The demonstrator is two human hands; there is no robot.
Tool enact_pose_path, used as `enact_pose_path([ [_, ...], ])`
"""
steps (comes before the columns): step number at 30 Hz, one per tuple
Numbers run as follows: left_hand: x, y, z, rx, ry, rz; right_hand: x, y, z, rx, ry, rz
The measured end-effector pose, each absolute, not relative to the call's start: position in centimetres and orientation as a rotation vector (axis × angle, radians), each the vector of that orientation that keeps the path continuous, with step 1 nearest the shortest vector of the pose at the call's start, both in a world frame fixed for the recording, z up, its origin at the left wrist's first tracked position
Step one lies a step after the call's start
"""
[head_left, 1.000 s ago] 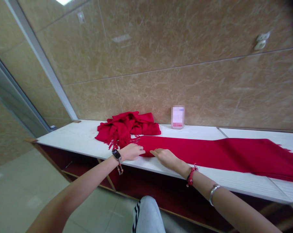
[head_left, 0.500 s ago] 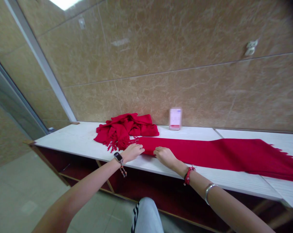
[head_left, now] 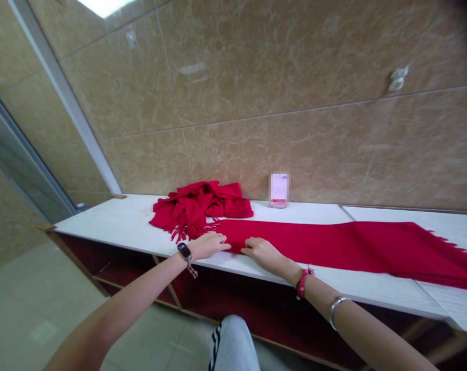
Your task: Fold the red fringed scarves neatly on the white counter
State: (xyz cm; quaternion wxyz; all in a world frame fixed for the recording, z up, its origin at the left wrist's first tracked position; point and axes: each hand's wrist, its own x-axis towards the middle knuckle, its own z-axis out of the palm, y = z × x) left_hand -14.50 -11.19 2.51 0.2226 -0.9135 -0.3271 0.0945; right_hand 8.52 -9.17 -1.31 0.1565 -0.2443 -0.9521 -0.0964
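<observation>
Got red scarf (head_left: 314,240) pretty flat along white cabinet top (head_left: 105,219). Left hand (head_left: 207,246) and right hand (head_left: 264,253) on scarf near cabinet top's front, can't tell if pinching. Red pile (head_left: 210,201) toward cabinet top's back left: rumpled, not smoothed yet.

A pale, blurred upright object (head_left: 279,190) stands on the far side of the white tabletop (head_left: 105,216), before a tan tiled wall (head_left: 264,108). The wall bears a small white fitting (head_left: 398,79) at right; glossy floor (head_left: 20,304) shows near left.
</observation>
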Motion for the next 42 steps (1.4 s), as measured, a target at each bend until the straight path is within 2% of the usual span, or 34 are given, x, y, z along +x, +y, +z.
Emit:
enact_pose_path([
  [7,-15.2,-11.8,3.1,-2.654,-0.965,0.269,9.6,-9.9,-0.7,-0.615,-2.731,-0.028],
  [11,-14.9,-11.7,3.6,-2.843,-1.045,0.152,10.0,-9.7,-0.9,-0.589,-2.742,0.136],
  [15,-13.9,-10.6,3.6,-2.962,-1.271,0.024,10.1,-8.9,-1.1,-0.533,-2.737,0.306],
  [18,-12.7,-9.8,2.6,-2.815,-1.444,-0.058,9.5,-8.2,-1.0,-0.571,-2.655,0.405],
  [22,-11.9,-9.8,0.5,-2.561,-1.460,-0.020,7.5,-7.6,-1.2,-0.956,-2.468,0.285],
  [25,-12.5,-9.9,-0.5,-2.484,-1.455,0.015,6.1,-7.8,-1.6,-1.201,-2.548,0.221],
  [30,-13.2,-9.5,-0.5,-2.534,-1.558,0.162,7.1,-8.4,-1.8,-1.215,-2.693,0.148],
  [34,-12.8,-9.5,0.0,-2.556,-1.599,0.210,12.4,-8.1,-2.4,-1.302,-2.691,-0.026],
  [38,-13.0,-9.5,0.1,-2.555,-1.614,0.238,21.4,-7.5,-3.8,-1.448,-2.676,-0.229],
  [42,-12.7,-8.5,0.6,-2.553,-1.626,0.264,28.6,-6.9,-4.3,-1.647,-2.688,-0.297],
])
